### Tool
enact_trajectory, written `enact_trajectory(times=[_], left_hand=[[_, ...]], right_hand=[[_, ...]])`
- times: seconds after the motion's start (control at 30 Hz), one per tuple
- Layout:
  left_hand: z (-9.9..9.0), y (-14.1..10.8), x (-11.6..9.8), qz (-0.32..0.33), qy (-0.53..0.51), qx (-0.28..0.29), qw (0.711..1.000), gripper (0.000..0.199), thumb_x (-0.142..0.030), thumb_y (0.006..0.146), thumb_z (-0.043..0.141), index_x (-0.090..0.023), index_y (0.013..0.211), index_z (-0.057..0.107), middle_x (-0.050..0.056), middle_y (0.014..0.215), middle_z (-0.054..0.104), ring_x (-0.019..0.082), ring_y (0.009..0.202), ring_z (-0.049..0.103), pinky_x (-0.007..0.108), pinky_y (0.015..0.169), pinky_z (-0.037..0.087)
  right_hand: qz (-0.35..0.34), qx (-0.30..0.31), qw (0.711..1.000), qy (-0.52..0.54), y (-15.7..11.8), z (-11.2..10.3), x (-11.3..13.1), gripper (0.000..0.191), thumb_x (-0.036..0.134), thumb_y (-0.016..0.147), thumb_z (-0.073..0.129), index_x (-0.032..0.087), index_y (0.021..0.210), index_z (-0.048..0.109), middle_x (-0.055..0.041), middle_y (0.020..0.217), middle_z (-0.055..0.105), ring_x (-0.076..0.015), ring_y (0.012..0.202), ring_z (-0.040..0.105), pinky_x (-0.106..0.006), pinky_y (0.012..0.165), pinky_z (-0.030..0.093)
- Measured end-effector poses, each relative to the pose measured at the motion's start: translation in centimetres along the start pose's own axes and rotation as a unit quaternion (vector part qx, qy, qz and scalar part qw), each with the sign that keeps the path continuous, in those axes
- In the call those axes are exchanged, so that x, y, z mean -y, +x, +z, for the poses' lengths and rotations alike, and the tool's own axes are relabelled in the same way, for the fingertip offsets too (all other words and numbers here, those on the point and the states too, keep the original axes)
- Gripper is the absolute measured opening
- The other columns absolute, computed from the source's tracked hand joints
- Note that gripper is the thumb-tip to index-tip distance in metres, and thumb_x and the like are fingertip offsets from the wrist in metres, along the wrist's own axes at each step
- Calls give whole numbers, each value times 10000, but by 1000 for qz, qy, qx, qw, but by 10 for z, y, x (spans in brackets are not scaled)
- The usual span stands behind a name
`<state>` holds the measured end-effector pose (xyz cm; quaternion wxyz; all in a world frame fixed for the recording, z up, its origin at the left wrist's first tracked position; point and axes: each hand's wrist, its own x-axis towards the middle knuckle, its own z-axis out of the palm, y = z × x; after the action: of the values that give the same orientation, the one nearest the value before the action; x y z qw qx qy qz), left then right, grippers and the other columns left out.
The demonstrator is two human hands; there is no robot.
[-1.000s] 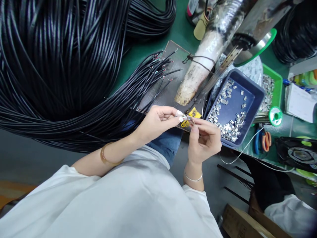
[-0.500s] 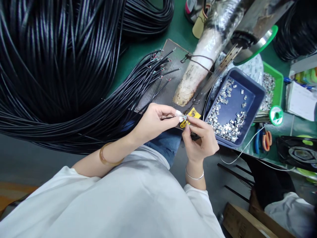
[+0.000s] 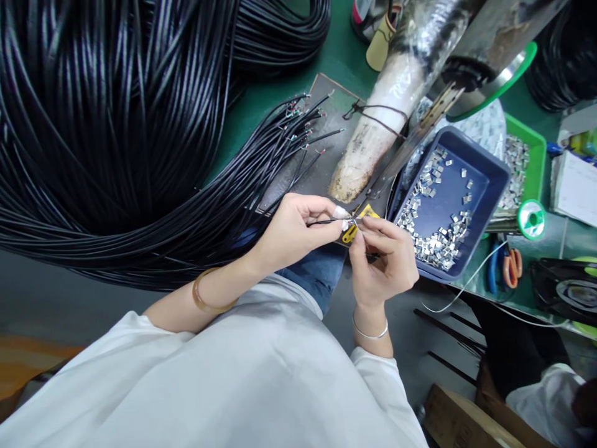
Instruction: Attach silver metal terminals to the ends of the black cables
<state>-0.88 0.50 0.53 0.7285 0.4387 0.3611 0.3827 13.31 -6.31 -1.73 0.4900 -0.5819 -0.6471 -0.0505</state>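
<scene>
- Left hand (image 3: 291, 230): pinched shut on a thin black wire (image 3: 321, 221), thumb and forefinger clamping it near its stripped end, fingertip taped white.
- Right hand (image 3: 385, 261): fingers curled, tips pressed together on a tiny metal clip (image 3: 355, 221) right at the wire's tip.
- Wire: slim, glossy black, held level between both hands above a yellow tag (image 3: 357, 225), just beside the blue tray (image 3: 489, 205).
- Blue tray: scattered with small silvery clips (image 3: 433, 239), close to the right hand.
- Further left: big coil of black cables (image 3: 93, 124), loose ends fanned over a dark board (image 3: 321, 162).
- Beyond the tray: green tray (image 3: 536, 155), scissors (image 3: 510, 267).
</scene>
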Motion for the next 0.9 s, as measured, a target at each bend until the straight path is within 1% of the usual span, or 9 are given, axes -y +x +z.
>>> enact_trajectory(times=[0.13,0.23,0.37,0.47,0.57,0.67,0.8,0.9], left_hand=[[1,-1,-2,23,16,-6,1000,21,-127,705,735,-117,721,744,-2,666,688,70,595,584,169,571,485],[0,-1,-1,39,25,-1,999,23,-113,713,722,-111,721,743,-10,637,663,56,561,549,157,541,454],[-2,-1,0,39,38,8,998,18,-106,703,722,-100,710,738,-37,553,586,34,497,463,142,477,378],[-2,0,0,36,47,8,998,22,-112,703,720,-97,706,737,-48,522,545,29,477,423,144,456,343],[-2,-1,0,40,62,5,997,32,-119,708,717,-99,716,741,-44,528,547,32,480,419,148,452,334],[-1,-2,0,49,77,2,996,56,-145,728,711,-106,733,750,-29,549,570,43,492,440,157,459,345],[-1,-5,1,68,93,-8,993,75,-165,736,709,-114,753,762,-2,602,615,65,534,492,172,484,373],[-2,-5,1,64,94,-3,994,80,-163,731,706,-108,749,760,-12,577,592,54,503,452,169,462,349]], right_hand=[[3,-3,1000,4,2,-1,3,186,101,811,708,240,926,660,-19,1029,729,-162,906,723,-324,715,639],[6,-4,1000,9,3,0,4,171,101,807,707,233,901,652,-20,1026,730,-164,898,726,-337,734,649],[8,1,1000,27,1,1,3,153,98,817,689,216,874,612,-20,1013,738,-157,870,733,-317,711,649],[20,2,999,50,1,0,3,169,79,814,687,210,894,619,-25,1016,742,-149,861,735,-281,668,639],[30,5,998,53,2,-1,5,199,61,797,703,209,916,645,-27,1013,747,-144,858,732,-242,602,612],[33,8,999,34,5,-3,7,211,54,783,720,212,914,673,-23,999,749,-141,856,727,-230,581,597],[27,10,999,20,6,-4,9,207,57,780,727,219,901,682,-17,1014,742,-146,860,732,-255,614,620],[31,4,999,35,3,-3,9,188,61,786,717,210,884,657,-26,1031,741,-144,850,736,-272,654,637]])
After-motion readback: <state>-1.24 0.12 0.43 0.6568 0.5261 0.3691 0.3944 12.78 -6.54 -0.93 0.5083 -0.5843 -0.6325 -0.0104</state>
